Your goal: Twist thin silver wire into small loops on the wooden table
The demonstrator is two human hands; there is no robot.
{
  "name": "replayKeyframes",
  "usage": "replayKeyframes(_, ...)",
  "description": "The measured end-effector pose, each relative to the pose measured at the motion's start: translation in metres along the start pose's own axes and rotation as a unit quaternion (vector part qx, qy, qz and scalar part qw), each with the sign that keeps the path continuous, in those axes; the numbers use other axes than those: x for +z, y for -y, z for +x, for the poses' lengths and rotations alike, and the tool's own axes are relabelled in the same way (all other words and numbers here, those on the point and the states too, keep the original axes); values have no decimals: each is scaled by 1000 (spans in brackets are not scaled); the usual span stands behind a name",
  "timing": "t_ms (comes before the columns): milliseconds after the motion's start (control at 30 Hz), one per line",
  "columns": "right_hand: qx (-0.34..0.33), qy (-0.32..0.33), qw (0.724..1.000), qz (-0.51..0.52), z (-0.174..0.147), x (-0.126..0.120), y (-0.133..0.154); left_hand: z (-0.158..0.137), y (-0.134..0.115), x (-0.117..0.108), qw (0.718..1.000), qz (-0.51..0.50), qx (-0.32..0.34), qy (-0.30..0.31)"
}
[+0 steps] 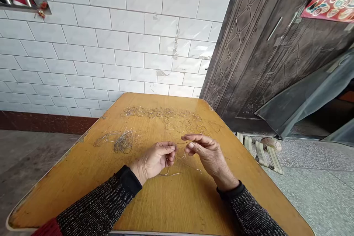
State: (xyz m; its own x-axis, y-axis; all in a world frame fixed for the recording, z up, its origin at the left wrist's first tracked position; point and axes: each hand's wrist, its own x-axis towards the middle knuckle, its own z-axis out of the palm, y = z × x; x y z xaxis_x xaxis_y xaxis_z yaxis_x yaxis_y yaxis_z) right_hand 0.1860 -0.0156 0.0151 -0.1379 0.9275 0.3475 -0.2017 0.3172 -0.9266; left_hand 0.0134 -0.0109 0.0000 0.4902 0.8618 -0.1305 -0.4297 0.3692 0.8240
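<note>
Over the middle of the table, my left hand [157, 159] pinches a thin wire [181, 143] between thumb and fingertips. The wire runs across to my right hand [207, 154], where it passes between the thumb and the half-bent index finger. How firmly the right fingers grip it is hard to make out. Beneath both hands lie a few loose wire pieces [190, 166], partly hidden by the fingers. To the left of my left hand sits a tangled bundle of wire [123, 142] with ends sticking out. Farther back, several wire rings [159, 112] lie in rough rows.
The yellow wooden table [166, 206] has rounded corners and reaches nearly to the white tiled wall [121, 44]. A dark carved door [238, 44] stands at the right, with a grey curtain [312, 92]. A low stool with striped straps [261, 153] is beside the table.
</note>
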Motion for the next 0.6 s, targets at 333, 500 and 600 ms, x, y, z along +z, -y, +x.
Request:
replayKeyframes(333, 36, -27, 996, 80, 5, 2, -5, -4, -3, 4, 991, 125, -8, 49)
replayKeyframes(500, 43, -17, 998, 47, 2, 4, -6, -6, -6, 4, 979, 199, 6, 52)
replayKeyframes(600, 46, -2, 997, 61, 1, 2, -6, -5, -6, 2, 976, 213, 10, 45)
